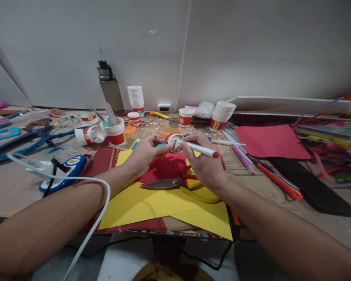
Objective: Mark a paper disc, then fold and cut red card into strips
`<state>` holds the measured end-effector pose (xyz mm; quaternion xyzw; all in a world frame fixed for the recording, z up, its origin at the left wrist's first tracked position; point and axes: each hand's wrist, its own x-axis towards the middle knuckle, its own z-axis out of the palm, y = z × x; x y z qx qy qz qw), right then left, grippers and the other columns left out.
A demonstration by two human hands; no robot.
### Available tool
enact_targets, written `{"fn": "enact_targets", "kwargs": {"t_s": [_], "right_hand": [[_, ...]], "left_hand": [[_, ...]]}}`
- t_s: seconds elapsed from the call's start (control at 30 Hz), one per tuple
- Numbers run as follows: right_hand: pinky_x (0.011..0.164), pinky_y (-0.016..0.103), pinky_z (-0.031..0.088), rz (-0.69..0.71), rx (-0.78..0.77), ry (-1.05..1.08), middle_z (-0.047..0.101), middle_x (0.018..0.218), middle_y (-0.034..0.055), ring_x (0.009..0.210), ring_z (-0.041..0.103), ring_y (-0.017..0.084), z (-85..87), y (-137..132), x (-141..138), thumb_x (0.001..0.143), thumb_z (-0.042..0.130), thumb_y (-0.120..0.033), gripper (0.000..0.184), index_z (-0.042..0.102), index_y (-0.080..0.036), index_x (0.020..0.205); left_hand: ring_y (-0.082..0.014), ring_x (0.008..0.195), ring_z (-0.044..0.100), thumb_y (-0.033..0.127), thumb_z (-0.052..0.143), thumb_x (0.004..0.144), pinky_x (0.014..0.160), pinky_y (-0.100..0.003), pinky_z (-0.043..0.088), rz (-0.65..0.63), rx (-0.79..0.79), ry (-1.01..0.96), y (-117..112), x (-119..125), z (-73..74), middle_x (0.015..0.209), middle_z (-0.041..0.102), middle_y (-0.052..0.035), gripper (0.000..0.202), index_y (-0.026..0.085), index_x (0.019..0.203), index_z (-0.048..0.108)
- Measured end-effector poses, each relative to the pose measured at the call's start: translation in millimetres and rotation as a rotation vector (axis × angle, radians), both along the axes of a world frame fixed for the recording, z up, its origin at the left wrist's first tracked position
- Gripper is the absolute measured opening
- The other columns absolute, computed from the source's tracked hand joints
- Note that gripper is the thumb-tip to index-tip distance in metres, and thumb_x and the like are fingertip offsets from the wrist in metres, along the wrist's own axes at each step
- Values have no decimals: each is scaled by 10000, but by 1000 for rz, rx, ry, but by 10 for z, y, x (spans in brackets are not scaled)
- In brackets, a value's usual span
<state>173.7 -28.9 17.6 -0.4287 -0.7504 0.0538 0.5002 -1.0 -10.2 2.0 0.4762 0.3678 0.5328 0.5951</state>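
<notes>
My left hand is closed around a small paper cup, its round white base marked with dark lines and turned toward me. Between the fingers of my right hand is a white marker pen with a dark red end, its tip at the cup's base. Below both hands, scissors with yellow handles lie on red paper and yellow paper.
At the left are a pen-filled cup, a blue-and-white device and a white cable crossing my left forearm. Stacked cups stand behind. On the right lie a red cutter knife, a black bar and red paper.
</notes>
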Motion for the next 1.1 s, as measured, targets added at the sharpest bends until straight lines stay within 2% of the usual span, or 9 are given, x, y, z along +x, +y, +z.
{"fn": "enact_targets", "kwargs": {"t_s": [1.1], "right_hand": [[708, 309, 471, 24, 9, 31, 644, 818, 25, 773, 605, 167, 16, -3, -2, 887, 563, -269, 68, 580, -219, 845]], "left_hand": [[-80, 616, 578, 245, 827, 597, 603, -215, 406, 10, -4, -13, -6, 15, -13, 721, 653, 4, 351, 141, 803, 563]]}}
